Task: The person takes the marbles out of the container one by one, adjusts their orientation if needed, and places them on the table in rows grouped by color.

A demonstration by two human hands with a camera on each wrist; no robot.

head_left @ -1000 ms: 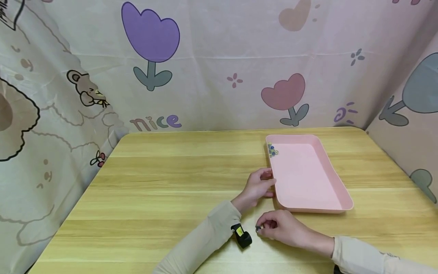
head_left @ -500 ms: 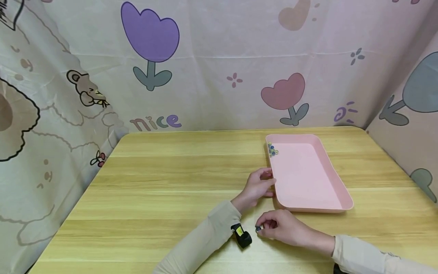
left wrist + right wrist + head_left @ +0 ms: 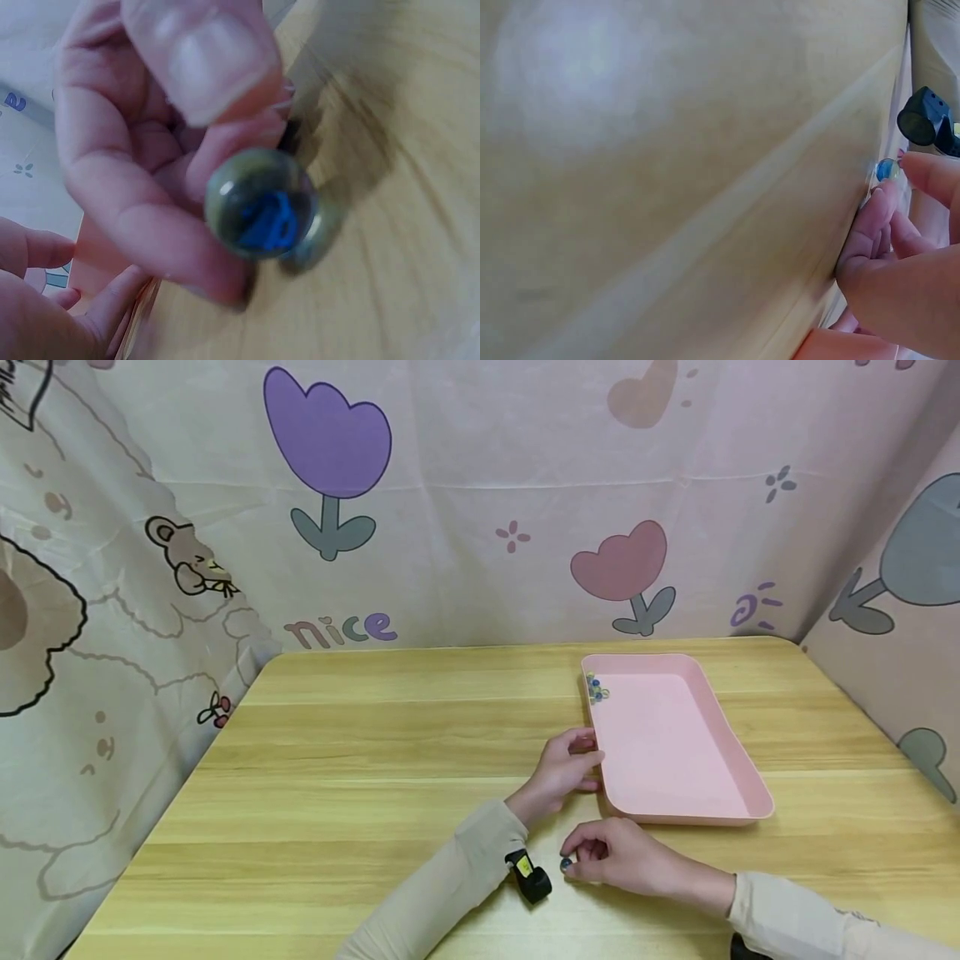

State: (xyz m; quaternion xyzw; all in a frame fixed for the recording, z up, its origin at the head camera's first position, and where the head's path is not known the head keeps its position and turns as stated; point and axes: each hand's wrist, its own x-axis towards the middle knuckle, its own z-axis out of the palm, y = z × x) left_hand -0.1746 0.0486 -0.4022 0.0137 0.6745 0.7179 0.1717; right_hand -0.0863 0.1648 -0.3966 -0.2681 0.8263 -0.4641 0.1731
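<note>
In the head view my left hand (image 3: 561, 772) holds the left wall of a pink tray (image 3: 678, 743), with one digit's tip over the rim and other fingers against the outside. My right hand (image 3: 618, 860) is just in front of the tray's near edge. Between its thumb and index fingertips it pinches a glass marble (image 3: 566, 864), low over the table. Up close in the left wrist view, the marble (image 3: 262, 204) is clear with a blue swirl. The right wrist view also has the marble (image 3: 887, 169) at the fingertips.
Several blue and yellowish marbles (image 3: 597, 688) lie together along the tray's far left wall. The wooden table (image 3: 360, 777) meets a printed cloth (image 3: 465, 485) at the back. A black wrist camera (image 3: 531, 878) sits on the left sleeve, close to the right fingertips.
Both hands and the tray stay almost in place. The marble shows a little lower and more fully at my right fingertips than before.
</note>
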